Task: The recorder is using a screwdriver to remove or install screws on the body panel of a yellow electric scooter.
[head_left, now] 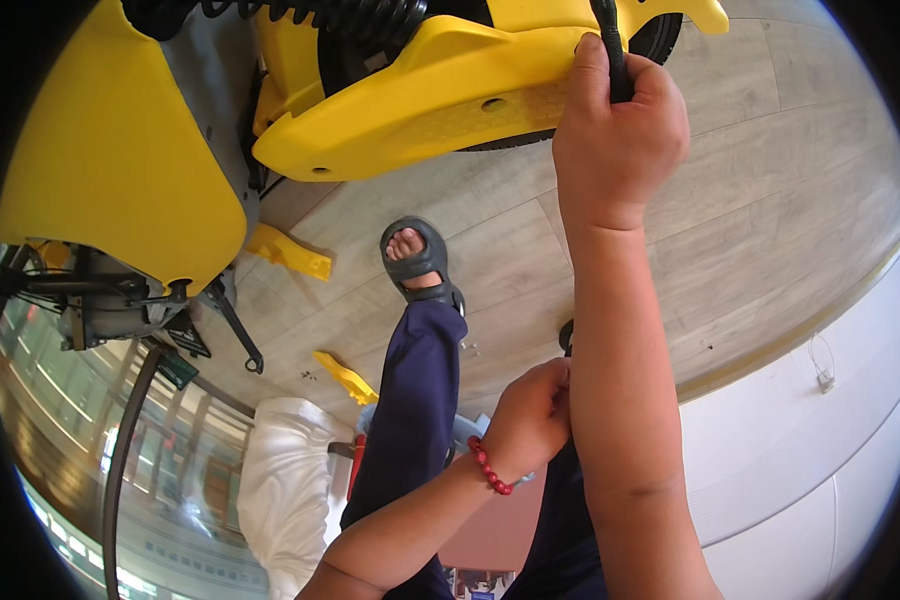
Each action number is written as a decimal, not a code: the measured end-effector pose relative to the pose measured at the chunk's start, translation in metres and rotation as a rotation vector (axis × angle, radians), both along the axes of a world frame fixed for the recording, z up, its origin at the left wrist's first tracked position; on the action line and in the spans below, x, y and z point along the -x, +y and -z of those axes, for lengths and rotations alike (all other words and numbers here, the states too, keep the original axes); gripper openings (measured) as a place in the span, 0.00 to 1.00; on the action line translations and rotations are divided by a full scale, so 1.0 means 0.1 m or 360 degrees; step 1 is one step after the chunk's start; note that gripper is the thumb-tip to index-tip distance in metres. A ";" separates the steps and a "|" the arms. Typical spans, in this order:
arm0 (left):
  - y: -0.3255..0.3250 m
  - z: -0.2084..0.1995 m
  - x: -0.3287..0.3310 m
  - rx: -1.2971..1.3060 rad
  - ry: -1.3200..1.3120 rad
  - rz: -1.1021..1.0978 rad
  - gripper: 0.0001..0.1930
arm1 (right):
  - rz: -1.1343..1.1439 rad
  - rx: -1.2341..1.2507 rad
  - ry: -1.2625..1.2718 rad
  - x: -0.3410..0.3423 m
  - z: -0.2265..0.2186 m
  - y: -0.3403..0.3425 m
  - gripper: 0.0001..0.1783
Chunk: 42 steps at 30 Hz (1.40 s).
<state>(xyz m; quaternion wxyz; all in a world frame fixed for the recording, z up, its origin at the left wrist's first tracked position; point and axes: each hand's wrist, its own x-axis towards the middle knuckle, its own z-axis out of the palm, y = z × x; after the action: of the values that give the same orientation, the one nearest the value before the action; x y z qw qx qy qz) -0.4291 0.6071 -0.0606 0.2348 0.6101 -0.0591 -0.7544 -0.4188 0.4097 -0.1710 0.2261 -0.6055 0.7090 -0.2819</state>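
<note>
At the top right, my right hand point(625, 135) is wrapped round a slim black handle point(610, 45). Its far end runs out of the top of the picture, so its kind cannot be told. The handle stands in front of a yellow plastic fender point(410, 115) that has round holes in it and partly covers a black tyre point(656, 38). Lower down, my left hand point(530, 415), with a red bead bracelet point(488, 468) at the wrist, is closed beside my right forearm. Its fingertips are partly hidden, and anything in them is too small to name.
A large yellow body panel point(120, 150) of the vehicle rises at the left, near a black coil spring point(370, 15). Two yellow plastic pieces point(290, 250) lie on the wood-look floor point(510, 235). My sandalled foot point(417, 262) is nearby. A white cloth point(285, 470) hangs at lower left.
</note>
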 end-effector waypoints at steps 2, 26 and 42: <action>0.00 0.00 0.01 -0.0006 -0.0001 0.0008 0.10 | -0.0062 0.0152 -0.0019 0.01 0.05 -0.01 0.16; -0.04 -0.01 0.05 0.0018 0.0048 -0.0041 0.10 | 0.0270 0.0050 -0.0959 0.03 0.00 0.02 0.12; -0.04 -0.02 0.02 0.0019 -0.0033 -0.0010 0.11 | -0.0015 0.0042 -0.0091 -0.03 -0.04 0.05 0.11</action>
<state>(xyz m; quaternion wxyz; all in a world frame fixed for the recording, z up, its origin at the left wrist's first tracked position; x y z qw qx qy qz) -0.4315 0.6027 -0.0587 0.2402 0.6166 -0.0641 -0.7470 -0.4156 0.4151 -0.1671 0.2396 -0.6035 0.6955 -0.3075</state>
